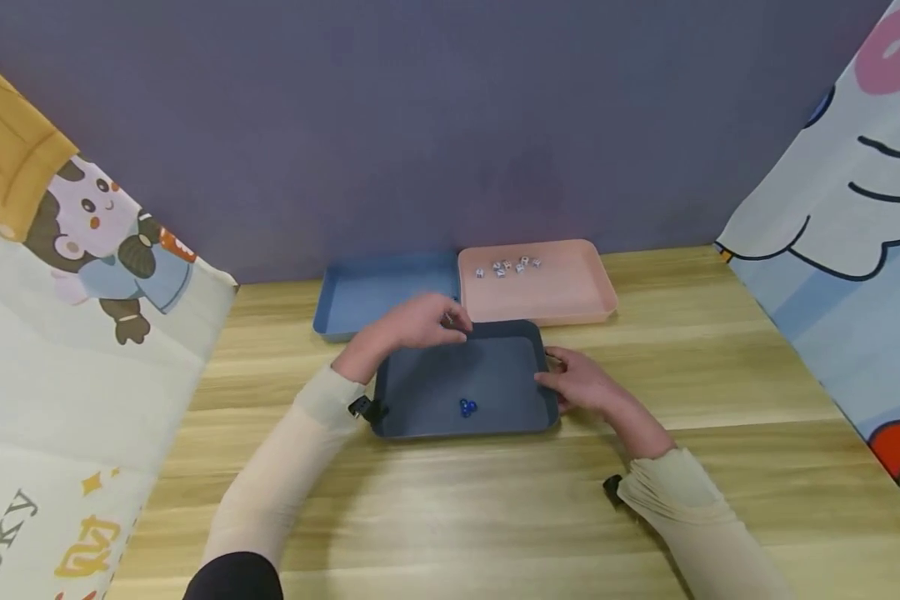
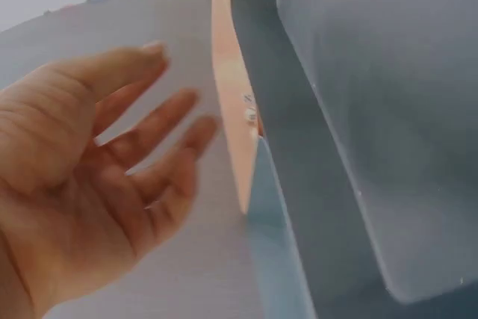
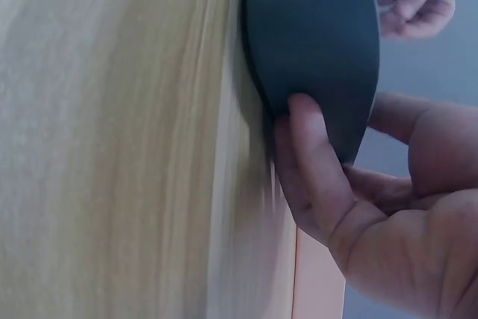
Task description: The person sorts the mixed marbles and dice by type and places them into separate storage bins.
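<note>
A dark grey tray (image 1: 487, 375) stands in the middle of the wooden table, with a small cluster of dark blue pieces (image 1: 468, 407) lying near its front side. My right hand (image 1: 581, 382) grips the tray's right end, thumb over the rim; in the right wrist view the fingers (image 3: 317, 155) curl against its outer wall and lower edge. Over the tray's far side hovers my left hand (image 1: 426, 322). The left wrist view shows that hand (image 2: 97, 158) with loosely bent fingers and nothing in it, apart from the tray's wall (image 2: 280, 125).
Behind the dark tray, a blue tray (image 1: 386, 287) stands at the left and a pink tray (image 1: 562, 296) at the right, side by side. Several small white cubes with dark marks (image 1: 521, 265) lie in the pink one. A grey-blue wall (image 1: 450, 125) rises behind them; printed cloths flank the table.
</note>
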A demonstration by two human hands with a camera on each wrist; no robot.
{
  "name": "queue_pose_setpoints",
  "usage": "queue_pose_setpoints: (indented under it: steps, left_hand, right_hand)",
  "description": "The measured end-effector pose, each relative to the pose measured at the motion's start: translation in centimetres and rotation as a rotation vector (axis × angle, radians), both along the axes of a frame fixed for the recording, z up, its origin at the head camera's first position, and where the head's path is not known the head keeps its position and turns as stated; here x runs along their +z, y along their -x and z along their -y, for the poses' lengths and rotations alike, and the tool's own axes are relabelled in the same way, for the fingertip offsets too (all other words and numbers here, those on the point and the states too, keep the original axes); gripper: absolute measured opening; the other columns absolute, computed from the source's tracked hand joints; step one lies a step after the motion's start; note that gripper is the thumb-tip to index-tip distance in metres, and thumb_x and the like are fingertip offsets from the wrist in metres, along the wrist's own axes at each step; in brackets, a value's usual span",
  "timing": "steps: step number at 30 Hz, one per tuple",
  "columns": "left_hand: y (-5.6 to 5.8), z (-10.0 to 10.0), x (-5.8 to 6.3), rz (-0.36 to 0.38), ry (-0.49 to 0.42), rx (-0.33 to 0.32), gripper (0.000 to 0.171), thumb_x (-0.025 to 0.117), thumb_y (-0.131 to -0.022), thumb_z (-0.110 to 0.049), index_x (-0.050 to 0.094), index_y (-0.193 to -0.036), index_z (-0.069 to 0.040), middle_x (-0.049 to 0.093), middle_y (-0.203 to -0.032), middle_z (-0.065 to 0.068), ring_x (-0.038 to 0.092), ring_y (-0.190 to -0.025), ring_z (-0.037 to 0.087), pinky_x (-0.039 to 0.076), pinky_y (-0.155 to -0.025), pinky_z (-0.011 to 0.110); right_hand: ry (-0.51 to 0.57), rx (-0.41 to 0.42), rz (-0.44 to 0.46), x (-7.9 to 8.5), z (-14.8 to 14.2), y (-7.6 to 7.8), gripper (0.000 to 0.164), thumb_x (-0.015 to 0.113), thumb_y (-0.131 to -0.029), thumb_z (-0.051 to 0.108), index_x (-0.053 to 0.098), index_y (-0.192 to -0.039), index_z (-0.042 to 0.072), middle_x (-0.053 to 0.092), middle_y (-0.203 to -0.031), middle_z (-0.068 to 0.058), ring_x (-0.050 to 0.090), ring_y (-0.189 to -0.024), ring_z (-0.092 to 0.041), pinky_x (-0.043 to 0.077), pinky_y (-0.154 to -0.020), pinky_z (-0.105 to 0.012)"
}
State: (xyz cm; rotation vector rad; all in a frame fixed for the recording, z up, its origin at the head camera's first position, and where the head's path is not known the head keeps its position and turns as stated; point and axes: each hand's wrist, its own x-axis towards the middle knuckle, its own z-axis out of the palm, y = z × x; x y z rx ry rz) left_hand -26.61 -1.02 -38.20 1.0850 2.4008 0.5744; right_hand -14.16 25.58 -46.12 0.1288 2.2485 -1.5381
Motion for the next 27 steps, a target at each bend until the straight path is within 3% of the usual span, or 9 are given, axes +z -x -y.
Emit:
queue_pose_setpoints:
  steps: [4,8,16,27]
  left_hand:
    - [-1.2,0.5,0.3,0.084,0.128,-0.105,0.026,0.068,-0.093,-0.019,0.070,-0.118,-0.011,0.066,-0.116,0.001,0.060,-0.104,0.013,0.051,-0.084,0.029]
    - [-2.1,0.5,-0.1,0.141,0.190,-0.149,0.025,0.071,-0.091,-0.014,0.071,-0.115,-0.011,0.066,-0.113,0.003,0.059,-0.100,0.014,0.051,-0.079,0.030]
    - [-3.2,-0.4,-1.4,0.155,0.280,-0.183,0.024,0.076,-0.087,-0.014,0.073,-0.110,-0.018,0.066,-0.099,-0.009,0.060,-0.092,0.007,0.052,-0.074,0.026]
    - [-4.1,-1.1,-3.4,0.107,0.309,-0.239,0.022,0.078,-0.084,-0.012,0.075,-0.104,-0.020,0.066,-0.095,-0.009,0.059,-0.088,0.005,0.050,-0.074,0.022]
  right_hand:
    - [0.014,0.010,-0.007,-0.1,0.2,0.3,0.063,0.054,-0.099,0.010,0.022,-0.153,0.000,0.054,-0.107,-0.025,0.062,-0.072,-0.026,0.057,-0.062,-0.040]
    - [0.015,0.006,-0.015,-0.4,0.1,0.3,0.061,0.052,-0.100,0.007,0.023,-0.152,-0.001,0.055,-0.105,-0.023,0.061,-0.071,-0.025,0.056,-0.061,-0.039]
    - [0.023,0.001,-0.013,-0.4,0.0,0.4,0.060,0.051,-0.100,0.007,0.024,-0.153,0.001,0.057,-0.107,-0.024,0.062,-0.070,-0.025,0.056,-0.060,-0.040]
    - [0.052,0.006,0.011,-0.4,0.0,0.3,0.061,0.049,-0.101,0.008,0.019,-0.153,-0.001,0.054,-0.118,-0.030,0.064,-0.079,-0.027,0.057,-0.063,-0.041]
